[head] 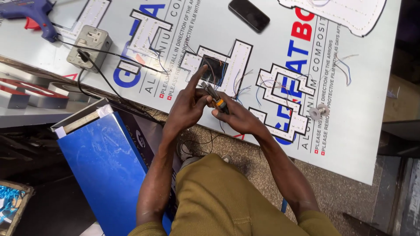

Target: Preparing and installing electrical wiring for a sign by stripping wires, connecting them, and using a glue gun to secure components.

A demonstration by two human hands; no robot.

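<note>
Orange-handled pliers (217, 99) sit gripped in the right hand (236, 116), over the bench (372, 109) edge near the white letter cutouts (227, 65). The left hand (186, 107) pinches a thin wire at the tip, index finger sticking up. Phone (249, 15) lies further back.

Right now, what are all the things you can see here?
glue gun: one, blue and red, top left on the board
socket box: one, grey, cable plugged in, left on the board
phone: one, black, top middle
sign board: one, white with blue and red print, under everything
letter shapes: several, white with dots and thin wires, on the board
wire spool: one, silvery, right of the hands
blue box: one, blue, by the left arm
hand tool: one, dark with orange handle, in the right hand
left hand: finger pointing up, touching the tool
right hand: grip closed on the tool
</note>
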